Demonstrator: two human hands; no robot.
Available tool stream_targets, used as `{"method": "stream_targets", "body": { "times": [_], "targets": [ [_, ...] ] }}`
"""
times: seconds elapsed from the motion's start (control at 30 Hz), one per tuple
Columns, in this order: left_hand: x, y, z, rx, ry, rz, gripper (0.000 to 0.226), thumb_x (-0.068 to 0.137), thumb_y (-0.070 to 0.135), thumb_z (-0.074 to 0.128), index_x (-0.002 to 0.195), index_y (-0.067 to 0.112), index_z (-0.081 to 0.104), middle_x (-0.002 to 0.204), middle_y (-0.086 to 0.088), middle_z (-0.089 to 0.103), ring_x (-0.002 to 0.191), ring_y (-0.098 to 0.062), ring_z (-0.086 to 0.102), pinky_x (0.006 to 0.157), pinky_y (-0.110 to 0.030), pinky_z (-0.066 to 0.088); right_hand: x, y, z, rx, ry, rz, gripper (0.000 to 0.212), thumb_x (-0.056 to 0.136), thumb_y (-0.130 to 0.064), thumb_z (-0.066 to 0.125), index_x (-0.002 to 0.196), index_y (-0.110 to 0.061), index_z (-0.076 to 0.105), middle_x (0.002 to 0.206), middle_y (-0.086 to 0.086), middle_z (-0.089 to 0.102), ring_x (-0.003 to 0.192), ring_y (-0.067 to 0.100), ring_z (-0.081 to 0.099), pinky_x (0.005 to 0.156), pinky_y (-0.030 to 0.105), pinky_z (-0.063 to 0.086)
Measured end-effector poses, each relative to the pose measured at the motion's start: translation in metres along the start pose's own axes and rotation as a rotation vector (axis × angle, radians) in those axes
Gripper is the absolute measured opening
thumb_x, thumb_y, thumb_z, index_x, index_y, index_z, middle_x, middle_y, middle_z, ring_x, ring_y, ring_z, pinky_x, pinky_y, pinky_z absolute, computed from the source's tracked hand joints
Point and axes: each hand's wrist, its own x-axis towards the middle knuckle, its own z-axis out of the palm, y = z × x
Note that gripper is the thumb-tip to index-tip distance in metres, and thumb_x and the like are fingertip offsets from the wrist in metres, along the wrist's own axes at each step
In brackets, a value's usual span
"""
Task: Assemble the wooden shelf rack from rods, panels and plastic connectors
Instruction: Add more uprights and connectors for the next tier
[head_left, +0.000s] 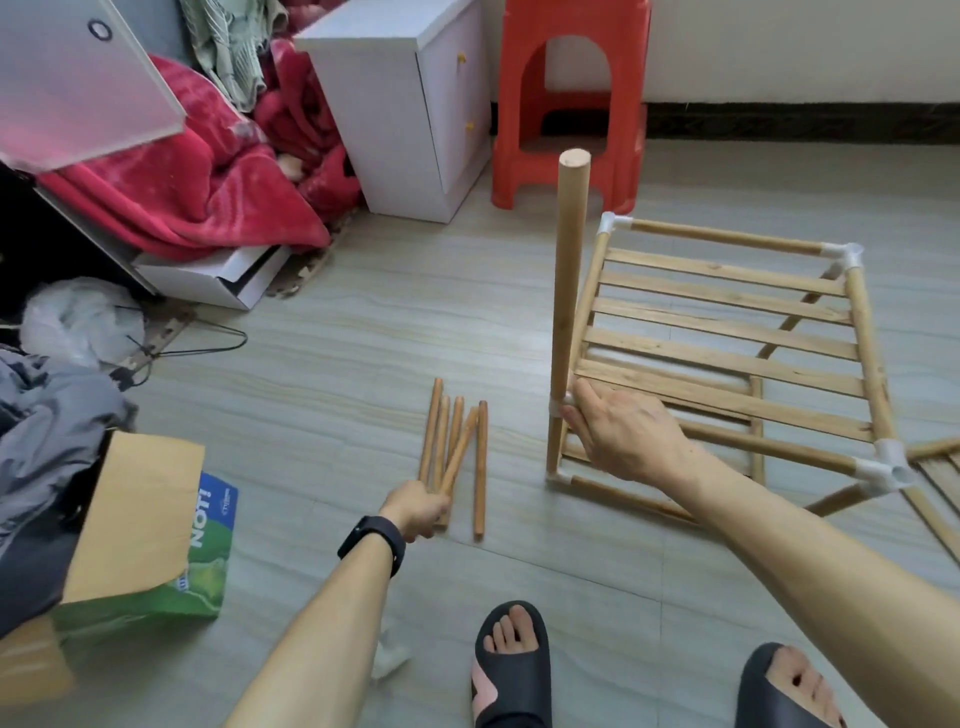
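A half-built rack (727, 332) is pictured standing on the tiled floor (337, 338), right of the middle. Its slatted panel (722, 317) is framed by rods joined at the corners with white plastic pieces. At the near-left corner a long rod (569, 270) is stood upright in a connector (557, 410), its bare top end raised well above the rest of the frame. That connector is gripped by the right hand (628, 436), with the fingers curled round the joint at the foot of the long rod and the back of the hand turned to the camera.

Just left of the rack, a bundle of loose rods (441, 441) is laid on the floor, pointing away from the person. Their near ends are clasped in the left hand (415, 506), fingers closed about them, and one is tilted askew across the others. A single rod (480, 467) is laid alone beside the bundle, untouched. A black watch (374, 540) is worn on the left wrist.

More slats (935, 467) are glimpsed at the floor's right edge, and black slippers (511, 670) at its near edge. A red stool (571, 104) and a white cabinet (405, 104) are set by the far wall. A red blanket (208, 182) is heaped at the left, and a green-and-brown box (156, 545) is placed at the near left.
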Motion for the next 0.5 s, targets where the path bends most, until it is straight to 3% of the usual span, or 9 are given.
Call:
{"method": "stream_targets", "body": {
  "times": [0.1,0.17,0.3,0.4,0.5],
  "targets": [
    [-0.037,-0.002,-0.042,-0.013,0.065,0.059,0.026,0.098,0.03,0.056,0.105,0.009,0.069,0.095,-0.001,0.072,0.071,-0.015,0.065,0.058,-0.024,0.047,-0.006,-0.005,-0.012,-0.01,-0.062,0.024,0.033,0.107,-0.046,0.031,0.117,-0.018,0.045,0.111,0.005,0.064,0.098,0.03,0.062,0.081,0.044,0.05],
    [-0.062,-0.006,-0.06,-0.072,0.093,0.092,0.024,0.099,0.031,0.057,0.104,0.01,0.07,0.091,0.003,0.072,0.072,-0.013,0.064,0.061,-0.024,0.047,-0.012,-0.008,-0.018,-0.037,-0.139,0.091,0.04,0.104,-0.046,0.038,0.134,-0.019,0.042,0.131,0.008,0.058,0.116,0.031,0.057,0.094,0.046,0.048],
    [-0.103,-0.015,-0.069,-0.513,-0.045,0.214,0.029,0.104,0.031,0.055,0.117,0.01,0.07,0.09,0.005,0.07,0.072,-0.01,0.06,0.071,-0.025,0.047,-0.032,-0.01,-0.029,-0.104,-0.218,0.174,0.067,0.097,-0.052,0.051,0.153,-0.029,0.022,0.155,0.01,0.035,0.141,0.035,0.035,0.111,0.055,0.036],
    [-0.123,-0.023,-0.061,-0.678,-0.164,0.31,0.03,0.1,0.032,0.061,0.122,0.014,0.07,0.094,0.007,0.072,0.078,-0.012,0.061,0.079,-0.029,0.05,-0.044,-0.023,-0.047,0.025,-0.214,0.189,0.069,0.096,-0.055,0.056,0.152,-0.025,0.031,0.157,0.011,0.035,0.141,0.033,0.037,0.112,0.051,0.039],
    [-0.14,-0.018,-0.055,-0.67,-0.219,0.396,0.044,0.09,0.034,0.072,0.13,0.017,0.066,0.105,0.005,0.074,0.081,-0.012,0.062,0.082,-0.031,0.052,-0.051,-0.042,-0.073,0.455,-0.2,0.172,0.066,0.095,-0.055,0.061,0.146,-0.018,0.044,0.142,0.009,0.056,0.119,0.022,0.061,0.096,0.036,0.053]
  ]
}}
